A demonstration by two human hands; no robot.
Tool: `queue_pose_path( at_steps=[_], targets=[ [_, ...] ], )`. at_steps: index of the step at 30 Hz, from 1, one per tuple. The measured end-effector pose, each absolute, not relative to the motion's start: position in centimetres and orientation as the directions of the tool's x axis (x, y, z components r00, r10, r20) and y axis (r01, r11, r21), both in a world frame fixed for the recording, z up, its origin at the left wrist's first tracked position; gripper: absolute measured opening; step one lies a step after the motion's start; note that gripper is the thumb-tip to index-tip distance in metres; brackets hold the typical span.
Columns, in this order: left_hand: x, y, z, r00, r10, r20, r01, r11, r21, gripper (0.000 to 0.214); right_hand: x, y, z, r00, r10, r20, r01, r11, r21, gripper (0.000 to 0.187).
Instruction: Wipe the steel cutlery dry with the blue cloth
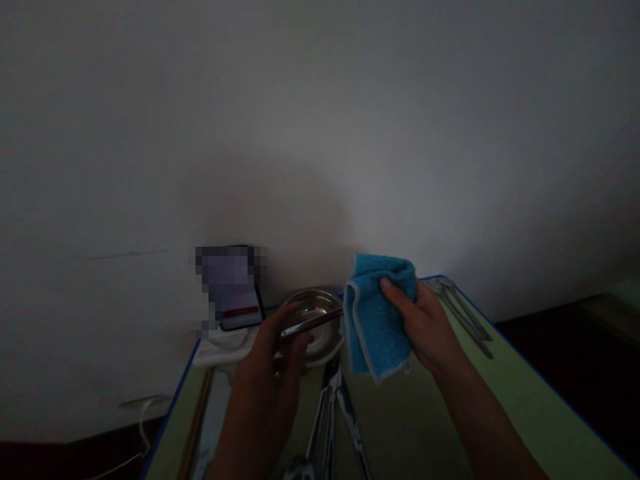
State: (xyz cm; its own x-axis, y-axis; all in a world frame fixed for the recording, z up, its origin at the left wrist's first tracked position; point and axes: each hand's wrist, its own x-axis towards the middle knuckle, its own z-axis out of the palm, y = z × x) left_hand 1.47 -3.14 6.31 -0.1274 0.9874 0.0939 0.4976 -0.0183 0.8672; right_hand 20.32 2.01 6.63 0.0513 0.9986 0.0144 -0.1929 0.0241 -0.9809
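My left hand [265, 373] grips a shiny metal utensil [313, 323] by one end, holding it roughly level. The utensil's other end disappears behind a folded blue cloth [377, 327] with pale edging, so its kind is hidden. My right hand [430, 327] is closed on the cloth, thumb on its near face. Behind and below the utensil stands a round metal bowl [323, 292], partly covered by my left hand. Closer to me, several metal utensils [333, 413] lie with their ends bunched near the bowl.
Two or more long metal utensils [467, 317] lie at the table's right edge. A dark-framed phone or screen [240, 287], partly pixelated, leans at the back left. The pale green table [410, 427] has a blue edge and meets a grey wall [320, 133].
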Motion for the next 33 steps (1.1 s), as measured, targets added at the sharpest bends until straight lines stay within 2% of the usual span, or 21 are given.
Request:
queue_pose_path(
  at_steps=[5, 11, 16, 21, 23, 26, 29, 33],
  targets=[
    [1.7, -3.8, 7.2, -0.081, 0.983, 0.164, 0.527, -0.098, 0.844, 0.029, 20.9, 1.9, 7.2, 0.075, 0.996, 0.041, -0.214, 0.056, -0.975, 0.028],
    [1.1, -4.9, 9.1, -0.142, 0.943, 0.302, 0.653, -0.140, 0.744, 0.020, 22.1, 0.6, 8.2, -0.121, 0.990, 0.076, -0.104, 0.064, -0.993, 0.024],
    [1.9, -5.9, 9.9, -0.123, 0.918, 0.376, 0.701, -0.188, 0.688, 0.024, 23.5, -0.3, 9.3, -0.123, 0.979, 0.164, 0.023, 0.168, -0.985, 0.020],
    [1.9, -6.7, 11.2, -0.103, 0.898, 0.427, 0.746, -0.214, 0.630, 0.027, 24.2, -1.0, 9.7, -0.215, 0.962, 0.168, 0.058, 0.184, -0.981, 0.020],
    [1.9, -6.9, 11.7, -0.053, 0.922, 0.384, 0.750, -0.217, 0.625, 0.030, 24.1, -1.1, 9.7, -0.124, 0.972, 0.200, -0.001, 0.201, -0.980, 0.022],
    [2.4, -7.4, 11.7, 0.105, 0.970, 0.217, 0.768, -0.218, 0.602, 0.029, 23.6, -1.1, 9.7, 0.051, 0.985, 0.163, -0.259, 0.171, -0.951, 0.031],
    [3.4, -8.0, 11.1, 0.285, 0.956, 0.073, 0.783, -0.276, 0.558, 0.027, 22.7, -1.1, 9.7, 0.048, 0.998, 0.045, -0.490, 0.062, -0.869, 0.041],
    [4.0, -8.7, 10.4, 0.354, 0.928, 0.113, 0.788, -0.361, 0.499, 0.023, 21.4, -1.0, 9.4, -0.009, 0.999, -0.038, -0.585, -0.036, -0.810, 0.039]
  ],
)
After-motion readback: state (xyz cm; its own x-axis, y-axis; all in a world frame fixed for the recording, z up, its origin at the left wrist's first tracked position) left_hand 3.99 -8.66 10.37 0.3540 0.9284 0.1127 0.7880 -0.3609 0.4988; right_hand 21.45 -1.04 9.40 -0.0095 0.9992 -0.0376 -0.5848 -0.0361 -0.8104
